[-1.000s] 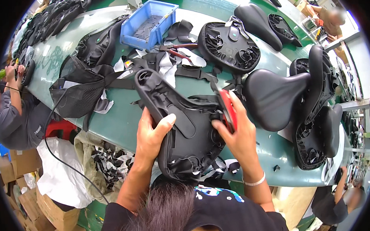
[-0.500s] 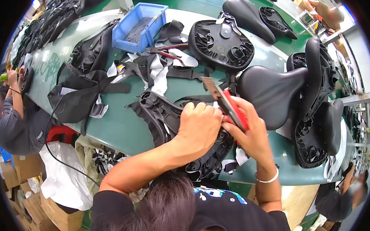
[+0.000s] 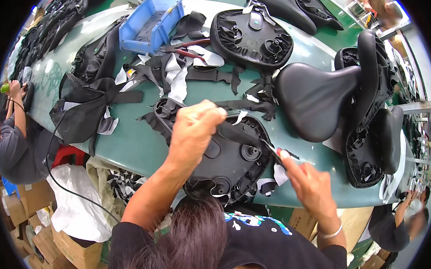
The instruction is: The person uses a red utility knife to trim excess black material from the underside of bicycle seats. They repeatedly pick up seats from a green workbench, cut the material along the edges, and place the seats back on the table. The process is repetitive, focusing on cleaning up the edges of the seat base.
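Note:
A black bicycle saddle (image 3: 233, 158) lies upside down before me at the table's near edge, its cover gathered around the rim. In a closed grip, my left hand (image 3: 196, 128) pulls up a strip of black cover material (image 3: 237, 134) over the saddle's far side. The strip runs taut toward the saddle's right rim. My right hand (image 3: 311, 185) is closed around a red utility knife (image 3: 279, 152), mostly hidden by the fingers. Its blade meets the rim close to the strip's end.
Black and white scraps (image 3: 177, 81) and red-handled pliers (image 3: 188, 50) lie beyond the saddle. Farther back stands a blue bin (image 3: 148, 27). An upright saddle (image 3: 315, 99) and several others sit at the right. Two co-workers are at the left and right edges.
My hands have moved apart, the left up and leftward with the strip, the right down and rightward. The knife blade has come down to the saddle's rim.

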